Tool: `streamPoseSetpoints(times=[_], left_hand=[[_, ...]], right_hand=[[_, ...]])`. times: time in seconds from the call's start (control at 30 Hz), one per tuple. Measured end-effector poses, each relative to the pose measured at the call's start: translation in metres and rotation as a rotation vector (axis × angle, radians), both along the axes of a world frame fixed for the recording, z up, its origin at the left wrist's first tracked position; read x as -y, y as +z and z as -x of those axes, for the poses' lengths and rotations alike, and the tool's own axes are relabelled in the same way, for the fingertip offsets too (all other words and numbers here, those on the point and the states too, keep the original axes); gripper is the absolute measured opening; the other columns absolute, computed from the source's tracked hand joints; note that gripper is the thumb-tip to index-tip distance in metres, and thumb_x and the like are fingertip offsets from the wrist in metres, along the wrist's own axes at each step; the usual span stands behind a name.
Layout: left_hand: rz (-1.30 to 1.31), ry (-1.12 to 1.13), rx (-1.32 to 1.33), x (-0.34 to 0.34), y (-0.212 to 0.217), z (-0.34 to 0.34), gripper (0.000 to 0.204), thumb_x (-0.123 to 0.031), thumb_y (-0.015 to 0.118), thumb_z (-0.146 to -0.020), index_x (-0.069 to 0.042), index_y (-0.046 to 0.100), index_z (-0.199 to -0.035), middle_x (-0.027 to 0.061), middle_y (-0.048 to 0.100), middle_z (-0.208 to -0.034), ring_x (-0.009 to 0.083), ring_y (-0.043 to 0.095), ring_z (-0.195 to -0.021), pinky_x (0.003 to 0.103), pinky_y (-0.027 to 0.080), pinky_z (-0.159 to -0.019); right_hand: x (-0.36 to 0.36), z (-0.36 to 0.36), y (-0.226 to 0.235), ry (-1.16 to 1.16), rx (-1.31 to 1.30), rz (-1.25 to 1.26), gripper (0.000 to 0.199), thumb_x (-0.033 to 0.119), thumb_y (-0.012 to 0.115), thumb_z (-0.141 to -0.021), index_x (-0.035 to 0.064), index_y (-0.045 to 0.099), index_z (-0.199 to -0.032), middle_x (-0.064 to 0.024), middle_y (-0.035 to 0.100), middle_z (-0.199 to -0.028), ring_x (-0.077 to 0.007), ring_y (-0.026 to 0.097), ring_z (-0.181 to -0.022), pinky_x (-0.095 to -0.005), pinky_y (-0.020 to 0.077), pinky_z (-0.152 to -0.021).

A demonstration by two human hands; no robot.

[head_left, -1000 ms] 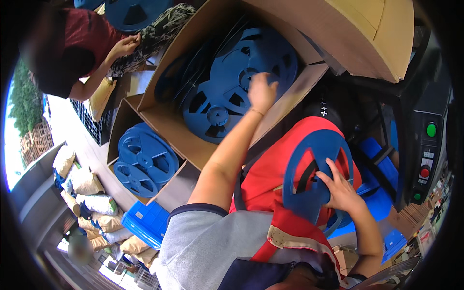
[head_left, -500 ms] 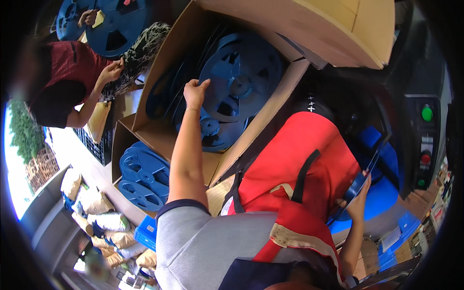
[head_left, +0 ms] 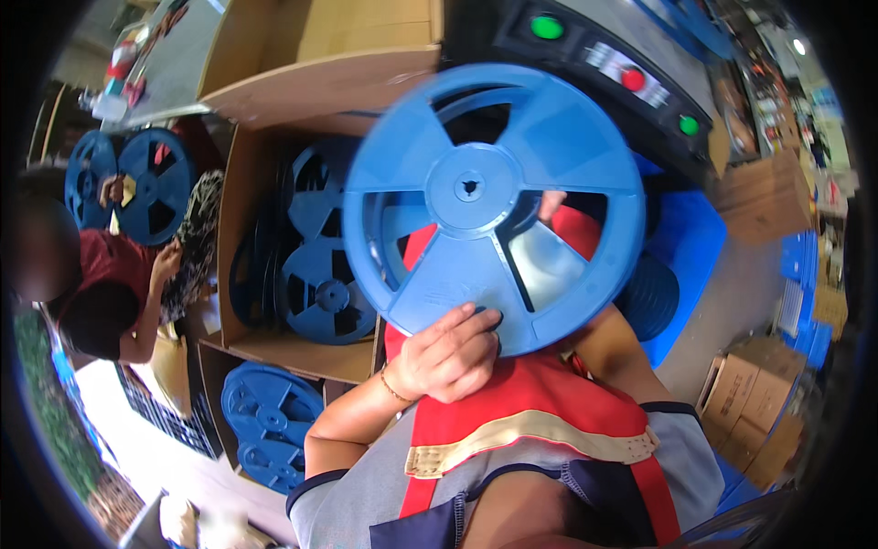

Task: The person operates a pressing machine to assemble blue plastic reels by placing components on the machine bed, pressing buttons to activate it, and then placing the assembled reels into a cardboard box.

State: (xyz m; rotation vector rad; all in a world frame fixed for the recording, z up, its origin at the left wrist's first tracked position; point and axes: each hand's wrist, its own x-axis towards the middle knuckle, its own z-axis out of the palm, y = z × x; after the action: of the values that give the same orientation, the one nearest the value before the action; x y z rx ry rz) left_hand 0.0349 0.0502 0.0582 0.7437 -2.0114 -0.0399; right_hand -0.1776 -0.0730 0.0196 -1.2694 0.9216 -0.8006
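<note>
My left grip [head_left: 448, 357] is closed on the lower rim of a large blue reel [head_left: 489, 188], fingers curled over its near face, knuckles up. My right grip [head_left: 551, 206] is mostly hidden behind the reel; only a bit of finger shows through the right-hand cutout, so I cannot tell how far it is closed or on what. The reel stands in front of my chest, its broad face toward me, its hub near the middle of the view; another blue flange shows through the cutouts, whether of the same reel or not is unclear. Just below the rim is my red apron [head_left: 521, 398]. To the left, an open cardboard box [head_left: 302, 357] holds more blue reels [head_left: 331, 297]; a smaller carton [head_left: 208, 403] beside it, nearer me, holds others. To the right, partly covered, is a blue bin [head_left: 709, 247] with dark stacked discs [head_left: 654, 302]. Beyond the reel: black control panel [head_left: 660, 102], green and red buttons. Far left: a co-worker [head_left: 105, 284] in maroon, near two upright reels [head_left: 151, 188].
</note>
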Motion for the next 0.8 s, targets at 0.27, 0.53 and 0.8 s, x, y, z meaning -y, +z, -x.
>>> streamPoseSetpoints(times=[0.27, 0.53, 0.8], left_hand=[[-0.013, -0.162, 0.210, 0.001, 0.019, 0.048, 0.014, -0.004, 0.070, -0.070, -0.001, 0.065, -0.083, 0.0136, 0.061, -0.097, 0.0295, 0.065, -0.103, 0.043, 0.053, -0.091], [-0.248, -0.092, 0.453, 0.067, 0.090, 0.025, 0.085, -0.004, 0.082, -0.057, -0.021, 0.052, -0.134, 0.0221, 0.039, -0.142, 0.0466, 0.045, -0.124, 0.052, 0.043, -0.099], [-0.627, -0.189, 0.553, 0.089, 0.018, 0.012, 0.111, -0.013, 0.091, -0.051, -0.034, 0.034, -0.144, 0.0244, -0.001, -0.154, 0.0458, 0.045, -0.124, 0.047, 0.052, -0.095]], right_hand=[[-0.030, 0.032, 0.010, -0.108, 0.134, -0.091, 0.115, 0.037, 0.090, -0.052, 0.0076, 0.028, -0.144, -0.0133, 0.039, -0.140, -0.0288, 0.047, -0.124, -0.0415, 0.0505, -0.091], [-0.044, 0.055, 0.012, -0.086, 0.105, -0.131, 0.110, 0.035, 0.089, -0.057, 0.0066, 0.028, -0.144, -0.0139, 0.044, -0.137, -0.0287, 0.051, -0.121, -0.0412, 0.0514, -0.089], [-0.033, 0.051, 0.010, -0.027, 0.088, -0.183, 0.106, 0.034, 0.087, -0.062, 0.0056, 0.027, -0.144, -0.0146, 0.049, -0.133, -0.0286, 0.054, -0.117, -0.0409, 0.0523, -0.088]])
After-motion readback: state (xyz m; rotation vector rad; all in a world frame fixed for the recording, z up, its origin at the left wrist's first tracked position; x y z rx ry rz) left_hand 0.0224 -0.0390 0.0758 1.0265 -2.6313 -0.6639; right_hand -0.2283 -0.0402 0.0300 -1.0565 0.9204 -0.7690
